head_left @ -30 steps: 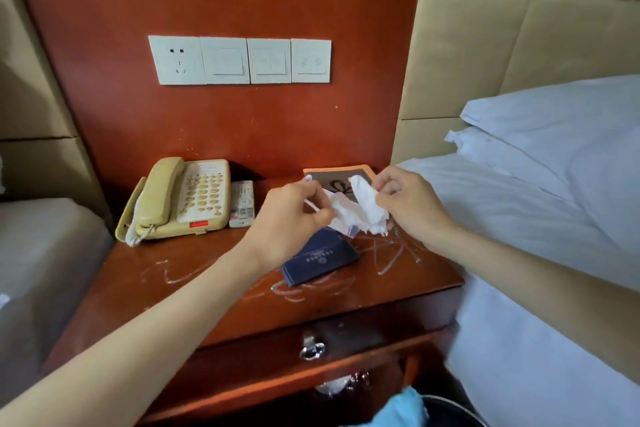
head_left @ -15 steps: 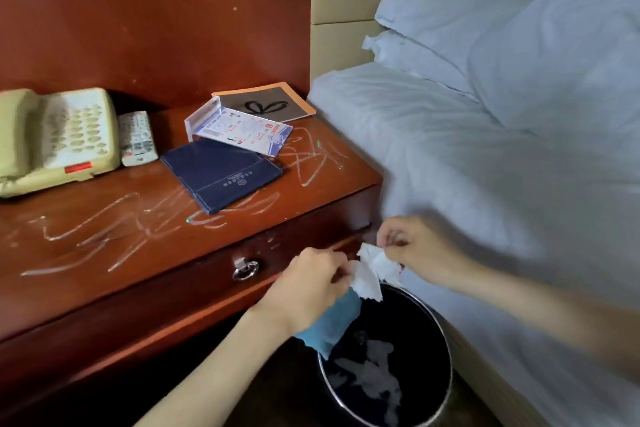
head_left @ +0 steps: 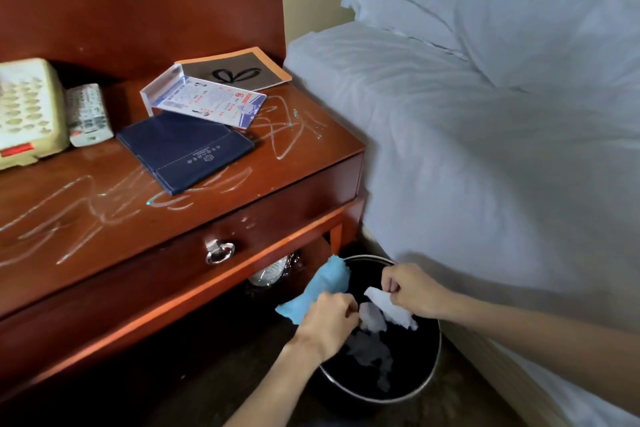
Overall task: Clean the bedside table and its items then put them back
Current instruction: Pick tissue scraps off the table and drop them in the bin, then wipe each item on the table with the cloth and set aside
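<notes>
The wooden bedside table [head_left: 104, 204] has white scribble marks across its top. On it lie a dark blue folder [head_left: 187, 149], a white printed card stand [head_left: 204, 99], an orange-edged booklet [head_left: 239, 71], a remote [head_left: 88, 114] and a cream telephone [head_left: 27, 111]. Both hands are low over a black waste bin [head_left: 429, 371]. My right hand [head_left: 412, 291] pinches a white tissue [head_left: 391, 310]. My left hand [head_left: 329, 322] is closed on another crumpled white tissue [head_left: 372, 317], beside a blue cloth [head_left: 318, 288] on the bin's rim.
A bed [head_left: 485, 149] with white sheets and pillows stands close on the right, next to the bin. The table's drawer has a metal ring pull [head_left: 220, 251]. Something shiny in plastic [head_left: 273, 270] sits on the shelf under the drawer. White scraps lie inside the bin.
The view has dropped from the tabletop to the bin. Both hands carried the white tissue down from above the table and now hold it apart lower, inside the bin's opening.
</notes>
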### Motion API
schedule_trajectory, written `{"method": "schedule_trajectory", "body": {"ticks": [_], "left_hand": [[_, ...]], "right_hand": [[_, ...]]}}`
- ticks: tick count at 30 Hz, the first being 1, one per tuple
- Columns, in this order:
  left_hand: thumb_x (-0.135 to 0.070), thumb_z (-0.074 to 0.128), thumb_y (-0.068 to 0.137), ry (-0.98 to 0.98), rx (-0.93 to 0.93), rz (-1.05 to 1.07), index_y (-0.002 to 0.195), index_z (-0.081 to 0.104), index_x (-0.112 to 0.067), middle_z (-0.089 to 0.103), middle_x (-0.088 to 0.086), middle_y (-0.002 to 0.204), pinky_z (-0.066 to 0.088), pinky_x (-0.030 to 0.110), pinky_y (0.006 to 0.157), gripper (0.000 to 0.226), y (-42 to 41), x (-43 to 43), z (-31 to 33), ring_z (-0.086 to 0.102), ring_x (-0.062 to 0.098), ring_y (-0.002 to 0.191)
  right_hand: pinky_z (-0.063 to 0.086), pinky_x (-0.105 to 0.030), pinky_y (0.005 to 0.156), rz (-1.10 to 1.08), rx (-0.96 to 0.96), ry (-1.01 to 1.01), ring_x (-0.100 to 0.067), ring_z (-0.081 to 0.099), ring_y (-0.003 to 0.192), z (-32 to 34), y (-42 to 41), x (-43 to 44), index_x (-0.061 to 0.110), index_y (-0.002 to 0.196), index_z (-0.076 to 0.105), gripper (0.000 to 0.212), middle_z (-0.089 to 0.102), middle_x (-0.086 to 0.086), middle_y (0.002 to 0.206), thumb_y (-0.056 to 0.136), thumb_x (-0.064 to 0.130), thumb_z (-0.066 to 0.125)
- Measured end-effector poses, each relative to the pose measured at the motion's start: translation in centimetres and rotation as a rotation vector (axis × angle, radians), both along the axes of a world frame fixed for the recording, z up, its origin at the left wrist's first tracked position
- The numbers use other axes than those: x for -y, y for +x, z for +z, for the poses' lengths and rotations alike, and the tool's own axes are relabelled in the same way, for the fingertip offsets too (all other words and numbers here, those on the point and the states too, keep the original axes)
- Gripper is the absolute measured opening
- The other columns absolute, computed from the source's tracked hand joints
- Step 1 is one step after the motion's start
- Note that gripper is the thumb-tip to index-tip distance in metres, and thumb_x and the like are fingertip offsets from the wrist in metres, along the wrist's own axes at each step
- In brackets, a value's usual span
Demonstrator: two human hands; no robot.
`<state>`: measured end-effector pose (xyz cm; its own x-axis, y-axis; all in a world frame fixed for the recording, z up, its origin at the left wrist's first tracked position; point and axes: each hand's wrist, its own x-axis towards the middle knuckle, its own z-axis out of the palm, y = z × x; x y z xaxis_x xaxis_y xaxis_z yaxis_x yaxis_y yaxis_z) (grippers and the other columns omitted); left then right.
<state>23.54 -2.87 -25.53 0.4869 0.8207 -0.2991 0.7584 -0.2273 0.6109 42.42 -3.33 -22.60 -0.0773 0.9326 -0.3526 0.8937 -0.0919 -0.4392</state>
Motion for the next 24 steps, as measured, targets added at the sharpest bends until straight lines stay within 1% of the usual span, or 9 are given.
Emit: {"method": "schedule_trajectory", "body": {"ticks": [1, 3, 6, 8, 11, 15, 19, 22, 24], "left_hand": [[-0.022, 0.05, 0.086, 0.002, 0.011, 0.006, 0.102, 0.066, -0.019, 0.069, 0.007, 0.1, 0.05, 0.037, 0.086, 0.023, 0.0, -0.2, -0.1, 0.062, 0.026, 0.098], [-0.023, 0.051, 0.087, 0.007, 0.06, 0.038, 0.102, 0.065, -0.02, 0.07, 0.004, 0.096, 0.05, 0.034, 0.085, 0.021, -0.3, -0.5, 0.1, 0.063, 0.022, 0.094], [-0.025, 0.054, 0.088, 0.042, 0.134, 0.096, 0.095, 0.066, -0.02, 0.07, 0.0, 0.09, 0.05, 0.028, 0.081, 0.015, -0.9, -0.9, 1.3, 0.064, 0.017, 0.085], [-0.025, 0.056, 0.088, 0.071, 0.181, 0.116, 0.091, 0.065, -0.019, 0.07, 0.001, 0.089, 0.051, 0.032, 0.081, 0.012, -1.4, -1.1, 2.8, 0.064, 0.018, 0.083], [-0.022, 0.056, 0.088, 0.189, 0.223, 0.111, 0.092, 0.064, -0.016, 0.068, 0.003, 0.088, 0.05, 0.037, 0.079, 0.011, -2.2, -1.2, 6.2, 0.063, 0.022, 0.083], [-0.019, 0.057, 0.088, 0.39, 0.275, 0.107, 0.094, 0.064, -0.017, 0.065, -0.003, 0.08, 0.05, 0.034, 0.072, 0.009, -4.1, -1.6, 11.7, 0.059, 0.012, 0.071], [-0.019, 0.058, 0.089, 0.533, 0.319, 0.147, 0.094, 0.064, -0.018, 0.063, -0.008, 0.079, 0.049, 0.025, 0.07, 0.008, -7.2, -2.1, 16.9, 0.057, 0.006, 0.069], [-0.017, 0.061, 0.087, 0.647, 0.308, 0.194, 0.092, 0.065, -0.018, 0.063, -0.01, 0.078, 0.043, 0.013, 0.068, 0.007, -9.8, -2.7, 19.8, 0.056, 0.004, 0.07], [-0.016, 0.061, 0.087, 0.699, 0.276, 0.236, 0.092, 0.065, -0.019, 0.066, -0.009, 0.081, 0.04, 0.008, 0.067, 0.007, -11.7, -3.2, 21.1, 0.058, 0.006, 0.073]], "right_hand": [[0.041, -0.025, 0.064, -0.007, -0.002, -0.011, -0.019, 0.06, 0.074, -0.3, 0.1, -0.2, 0.016, 0.073, 0.058, 0.024, 0.064, 0.001, 0.07, 0.073, -0.008, 0.052], [0.044, -0.024, 0.069, -0.023, -0.028, -0.021, -0.019, 0.064, 0.08, -0.5, 0.3, -0.5, 0.008, 0.085, 0.064, 0.018, 0.071, -0.007, 0.082, 0.074, -0.005, 0.056], [0.043, -0.017, 0.071, -0.03, -0.075, 0.01, -0.014, 0.064, 0.08, 0.1, 0.1, -0.8, 0.006, 0.089, 0.066, 0.018, 0.072, -0.007, 0.086, 0.075, -0.002, 0.058], [0.042, -0.012, 0.07, -0.037, -0.129, 0.069, -0.008, 0.061, 0.075, 1.1, -0.5, -1.0, 0.009, 0.089, 0.067, 0.018, 0.072, -0.003, 0.086, 0.076, -0.001, 0.059], [0.041, -0.005, 0.065, -0.053, -0.295, 0.184, 0.001, 0.057, 0.065, 4.0, -2.4, -1.6, 0.017, 0.086, 0.066, 0.02, 0.068, 0.005, 0.082, 0.08, -0.001, 0.059], [0.046, -0.011, 0.057, -0.118, -0.54, 0.38, -0.007, 0.061, 0.06, 8.9, -4.7, -3.4, 0.02, 0.079, 0.064, 0.026, 0.069, 0.002, 0.073, 0.081, -0.005, 0.058], [0.047, -0.018, 0.053, -0.099, -0.677, 0.515, -0.01, 0.06, 0.056, 13.4, -6.6, -5.9, 0.025, 0.073, 0.062, 0.031, 0.066, 0.008, 0.066, 0.08, -0.006, 0.06], [0.047, -0.016, 0.052, -0.053, -0.73, 0.569, -0.009, 0.062, 0.057, 15.7, -8.2, -7.6, 0.028, 0.073, 0.063, 0.03, 0.067, 0.008, 0.069, 0.081, -0.002, 0.062], [0.047, -0.016, 0.052, -0.027, -0.741, 0.588, -0.009, 0.064, 0.059, 16.6, -9.4, -8.5, 0.031, 0.071, 0.063, 0.032, 0.068, 0.008, 0.069, 0.082, 0.002, 0.063]]}}
